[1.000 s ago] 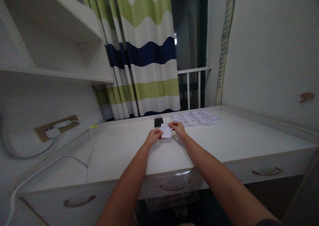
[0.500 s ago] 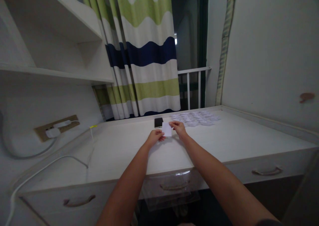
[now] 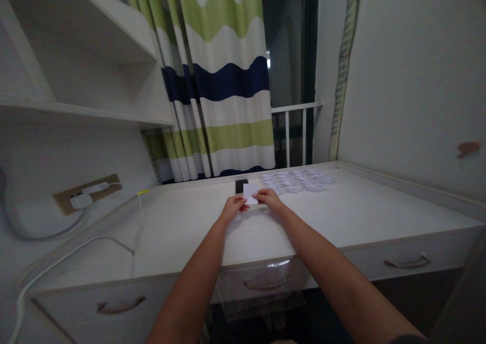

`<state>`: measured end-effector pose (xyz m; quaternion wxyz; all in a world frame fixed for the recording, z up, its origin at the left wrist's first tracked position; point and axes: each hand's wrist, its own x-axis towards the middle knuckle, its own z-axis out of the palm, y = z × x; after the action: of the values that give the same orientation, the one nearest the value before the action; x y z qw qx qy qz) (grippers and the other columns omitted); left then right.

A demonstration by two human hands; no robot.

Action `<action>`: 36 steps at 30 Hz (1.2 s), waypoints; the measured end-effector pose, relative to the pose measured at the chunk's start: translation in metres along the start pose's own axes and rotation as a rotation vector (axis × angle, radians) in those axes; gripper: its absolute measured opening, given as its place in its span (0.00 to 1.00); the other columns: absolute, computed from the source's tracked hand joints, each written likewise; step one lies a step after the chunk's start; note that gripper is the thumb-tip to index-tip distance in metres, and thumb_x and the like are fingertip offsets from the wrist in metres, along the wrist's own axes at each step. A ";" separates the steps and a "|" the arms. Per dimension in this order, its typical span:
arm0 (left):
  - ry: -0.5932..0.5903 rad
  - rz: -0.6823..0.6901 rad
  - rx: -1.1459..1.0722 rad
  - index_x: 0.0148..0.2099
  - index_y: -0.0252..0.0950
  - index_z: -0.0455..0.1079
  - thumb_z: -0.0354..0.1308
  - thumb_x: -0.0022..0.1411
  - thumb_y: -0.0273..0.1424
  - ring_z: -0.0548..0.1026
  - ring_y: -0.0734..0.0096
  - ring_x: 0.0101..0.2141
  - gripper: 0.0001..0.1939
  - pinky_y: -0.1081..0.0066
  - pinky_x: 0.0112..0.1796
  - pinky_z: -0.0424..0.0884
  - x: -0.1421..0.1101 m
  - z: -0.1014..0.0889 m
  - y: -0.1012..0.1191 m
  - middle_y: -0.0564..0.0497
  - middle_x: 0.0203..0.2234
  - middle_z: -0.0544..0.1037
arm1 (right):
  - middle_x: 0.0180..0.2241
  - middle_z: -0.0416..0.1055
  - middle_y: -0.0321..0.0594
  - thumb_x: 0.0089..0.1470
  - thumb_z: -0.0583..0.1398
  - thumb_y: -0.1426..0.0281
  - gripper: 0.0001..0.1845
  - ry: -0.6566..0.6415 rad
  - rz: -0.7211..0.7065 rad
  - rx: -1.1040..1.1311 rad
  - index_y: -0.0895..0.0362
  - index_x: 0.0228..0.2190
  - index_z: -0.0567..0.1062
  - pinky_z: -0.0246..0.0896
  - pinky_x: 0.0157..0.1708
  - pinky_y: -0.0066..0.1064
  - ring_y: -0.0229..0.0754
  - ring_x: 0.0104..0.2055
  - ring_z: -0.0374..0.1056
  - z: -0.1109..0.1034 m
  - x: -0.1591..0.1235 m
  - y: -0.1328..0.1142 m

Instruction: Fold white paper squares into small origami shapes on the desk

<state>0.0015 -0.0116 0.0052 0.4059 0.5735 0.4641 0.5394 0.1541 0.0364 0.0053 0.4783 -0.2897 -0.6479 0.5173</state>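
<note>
Between my two hands a small white square of paper (image 3: pixel 250 190) is held up above the desk. My left hand (image 3: pixel 233 208) pinches its lower left edge. On the other side, my right hand (image 3: pixel 269 199) grips the right edge, thumb and fingers closed on it. Behind the paper lies a black phone-like slab (image 3: pixel 241 185), partly covered by the paper. Just beyond my right hand, several white, crumpled-looking pieces (image 3: pixel 298 180) are spread in rows; I cannot make out exactly what they are.
The white desk (image 3: pixel 182 232) has a raised rim and drawers with metal handles (image 3: pixel 121 306). Clear plastic (image 3: pixel 258 281) hangs over the middle drawer. A white cable (image 3: pixel 76 250) runs at the left, below a wall socket (image 3: pixel 87 195). A striped curtain (image 3: pixel 235 81) hangs behind.
The paper has shifted slightly left and up, now covering more of the black slab. My right hand has moved left and slightly down, its fingers reaching farther over the paper.
</note>
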 end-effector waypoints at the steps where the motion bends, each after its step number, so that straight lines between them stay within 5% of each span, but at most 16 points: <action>1: 0.005 0.004 0.012 0.25 0.31 0.65 0.60 0.44 0.38 0.68 0.77 0.17 0.14 0.77 0.20 0.63 0.000 0.000 0.000 0.51 0.16 0.72 | 0.12 0.56 0.28 0.30 0.64 0.61 0.18 -0.002 -0.007 -0.001 0.60 0.11 0.63 0.52 0.21 0.25 0.29 0.17 0.54 0.000 0.000 0.000; 14: 0.195 0.108 0.018 0.40 0.37 0.59 0.58 0.44 0.31 0.67 0.79 0.20 0.18 0.79 0.18 0.63 0.002 -0.001 -0.001 0.56 0.24 0.68 | 0.20 0.67 0.34 0.31 0.65 0.64 0.14 -0.146 0.072 0.110 0.60 0.21 0.71 0.58 0.23 0.23 0.31 0.22 0.61 0.007 -0.009 -0.009; 22: 0.110 0.074 0.037 0.36 0.37 0.62 0.59 0.44 0.30 0.68 0.79 0.23 0.14 0.78 0.20 0.66 -0.002 0.002 0.000 0.53 0.29 0.68 | 0.20 0.66 0.29 0.31 0.65 0.68 0.26 -0.095 0.040 0.131 0.53 0.38 0.68 0.58 0.21 0.24 0.32 0.21 0.62 0.008 -0.010 -0.008; 36: 0.034 -0.106 -0.075 0.34 0.36 0.61 0.59 0.45 0.43 0.70 0.75 0.23 0.19 0.72 0.22 0.70 -0.005 0.005 0.004 0.51 0.28 0.70 | 0.21 0.67 0.30 0.32 0.65 0.68 0.25 -0.177 -0.023 0.037 0.55 0.37 0.67 0.61 0.21 0.26 0.32 0.20 0.64 0.011 -0.010 -0.004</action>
<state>0.0073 -0.0174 0.0078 0.4472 0.5233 0.4800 0.5439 0.1484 0.0226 0.0059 0.4304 -0.2267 -0.6812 0.5471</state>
